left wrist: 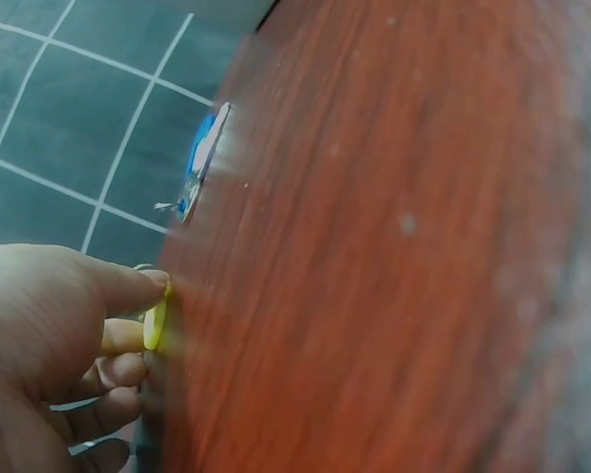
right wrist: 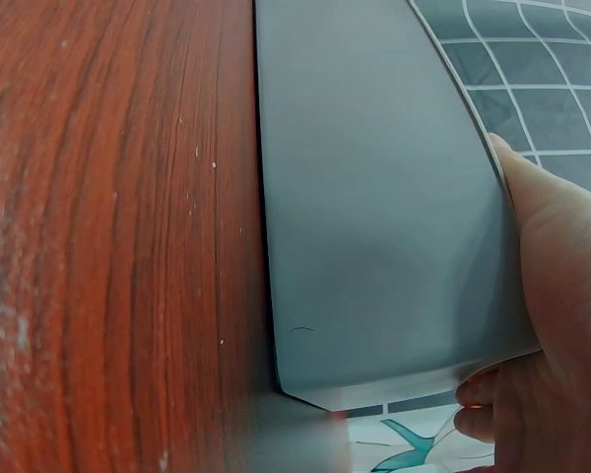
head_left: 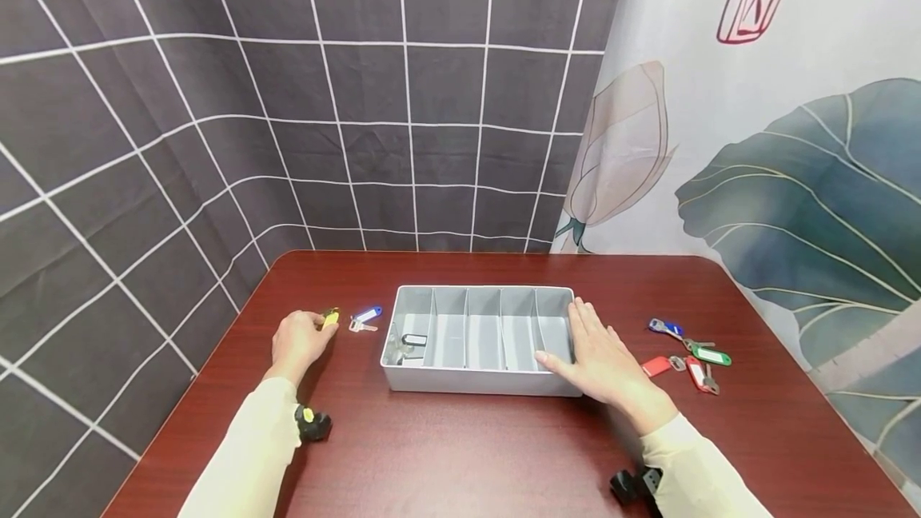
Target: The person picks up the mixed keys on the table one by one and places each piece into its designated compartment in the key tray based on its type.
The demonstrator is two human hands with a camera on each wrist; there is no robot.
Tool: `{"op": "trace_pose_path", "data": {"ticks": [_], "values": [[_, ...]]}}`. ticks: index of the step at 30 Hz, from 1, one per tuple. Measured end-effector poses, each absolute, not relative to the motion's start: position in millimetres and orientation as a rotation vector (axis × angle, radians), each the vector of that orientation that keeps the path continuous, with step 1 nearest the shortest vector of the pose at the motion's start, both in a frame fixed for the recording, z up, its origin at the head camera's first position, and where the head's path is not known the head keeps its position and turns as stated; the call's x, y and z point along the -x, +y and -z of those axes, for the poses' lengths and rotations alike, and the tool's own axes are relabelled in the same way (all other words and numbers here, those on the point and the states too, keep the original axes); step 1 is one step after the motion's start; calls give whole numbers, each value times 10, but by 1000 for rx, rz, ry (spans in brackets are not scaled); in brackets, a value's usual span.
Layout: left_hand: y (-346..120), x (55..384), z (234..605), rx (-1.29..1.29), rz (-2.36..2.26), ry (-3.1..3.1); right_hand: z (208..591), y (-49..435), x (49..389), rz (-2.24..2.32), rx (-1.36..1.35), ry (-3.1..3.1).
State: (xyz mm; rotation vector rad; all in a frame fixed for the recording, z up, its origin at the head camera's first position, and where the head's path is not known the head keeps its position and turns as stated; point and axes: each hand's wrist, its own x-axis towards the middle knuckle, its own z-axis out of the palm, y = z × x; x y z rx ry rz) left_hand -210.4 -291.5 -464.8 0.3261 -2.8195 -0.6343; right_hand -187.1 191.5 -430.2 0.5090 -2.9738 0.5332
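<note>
My left hand [head_left: 297,344] pinches a yellow key tag [left wrist: 156,323] between thumb and index finger, low over the table's left side. Its key is mostly hidden by the fingers. Just to the right lies a blue key tag [head_left: 368,314] with a key. In the middle stands a grey divided tray [head_left: 482,380] with several compartments in a row. Its leftmost compartment holds a black-edged key tag [head_left: 414,340] and metal keys. My right hand [head_left: 608,366] holds the tray's right end, thumb over the front rim, fingers along the outer side.
To the right of the tray lie keys with a blue tag [head_left: 669,328], a green tag [head_left: 712,356] and red tags [head_left: 656,366]. The red-brown table [head_left: 460,442] ends at a dark grid curtain [head_left: 446,150] and a white floral one [head_left: 647,22].
</note>
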Motion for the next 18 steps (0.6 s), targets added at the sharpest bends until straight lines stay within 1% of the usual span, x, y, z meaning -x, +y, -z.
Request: {"op": "trace_pose_path", "data": {"ticks": [9,18], "values": [[-2954,1991,4629,-363,603,-2826,4304,1911,1871,-532,-507,-2971],[-2980,1963,4611,-362,646,-2823,4310,1914,1870,-531,-501,-2966]]}}
